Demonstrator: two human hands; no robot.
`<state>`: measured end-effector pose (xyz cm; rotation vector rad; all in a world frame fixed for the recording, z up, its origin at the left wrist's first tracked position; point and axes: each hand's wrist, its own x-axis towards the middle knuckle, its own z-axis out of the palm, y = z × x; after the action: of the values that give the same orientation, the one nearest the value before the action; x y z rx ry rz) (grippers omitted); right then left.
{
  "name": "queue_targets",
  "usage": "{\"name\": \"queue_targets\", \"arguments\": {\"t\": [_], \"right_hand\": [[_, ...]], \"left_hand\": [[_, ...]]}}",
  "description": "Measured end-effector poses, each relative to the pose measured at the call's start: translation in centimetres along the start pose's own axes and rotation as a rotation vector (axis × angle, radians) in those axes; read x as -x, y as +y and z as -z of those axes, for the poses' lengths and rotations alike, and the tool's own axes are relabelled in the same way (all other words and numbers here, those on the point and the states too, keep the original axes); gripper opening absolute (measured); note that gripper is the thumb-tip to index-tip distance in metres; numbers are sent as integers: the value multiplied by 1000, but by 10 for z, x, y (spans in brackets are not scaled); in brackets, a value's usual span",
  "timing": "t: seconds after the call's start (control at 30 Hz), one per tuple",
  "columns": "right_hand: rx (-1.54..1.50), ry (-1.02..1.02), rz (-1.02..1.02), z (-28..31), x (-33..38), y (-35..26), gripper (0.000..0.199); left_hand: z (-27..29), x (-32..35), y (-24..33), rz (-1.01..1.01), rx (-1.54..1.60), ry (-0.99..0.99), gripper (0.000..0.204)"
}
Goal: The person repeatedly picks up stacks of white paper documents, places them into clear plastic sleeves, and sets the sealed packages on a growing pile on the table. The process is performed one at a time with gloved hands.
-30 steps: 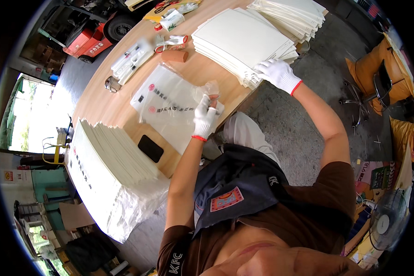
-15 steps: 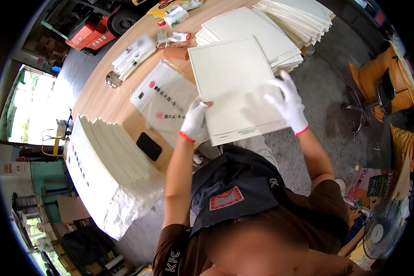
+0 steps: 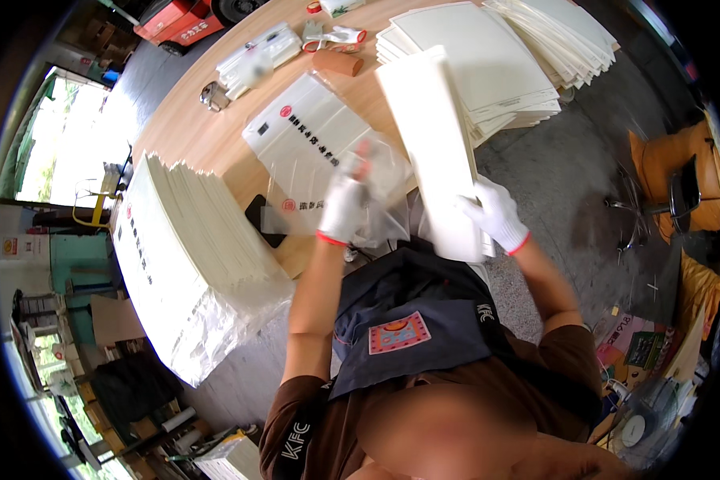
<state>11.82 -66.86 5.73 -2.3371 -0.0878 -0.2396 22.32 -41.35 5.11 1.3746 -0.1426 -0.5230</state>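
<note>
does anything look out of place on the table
Mildly, yes. The stacks of rectangular off-white paper sheets on the pale wood-grain table's right are askew, their edges fanned instead of squared. A flat black rectangular phone is partly overlapped by translucent printed plastic bags. I see no spill.

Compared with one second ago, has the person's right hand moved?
Yes. Judged against the stack of pale sheets it was at then, the right hand has moved away from that stack, toward the dark apron.
</note>
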Motion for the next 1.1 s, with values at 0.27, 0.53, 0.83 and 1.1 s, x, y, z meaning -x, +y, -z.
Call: {"name": "queue_targets", "arguments": {"t": [0.27, 0.53, 0.83, 1.1], "right_hand": [[646, -480, 494, -1, -10, -22, 23], [363, -792, 279, -6, -20, -19, 33], [278, -725, 249, -25, -22, -50, 34], [-876, -780, -343, -56, -28, -18, 28]], "left_hand": [[31, 41, 66, -60, -255, -283, 58], [17, 128, -46, -227, -553, 298, 18], [16, 108, -2, -594, -856, 67, 43], [17, 118, -53, -840, -746, -182, 38]]}}
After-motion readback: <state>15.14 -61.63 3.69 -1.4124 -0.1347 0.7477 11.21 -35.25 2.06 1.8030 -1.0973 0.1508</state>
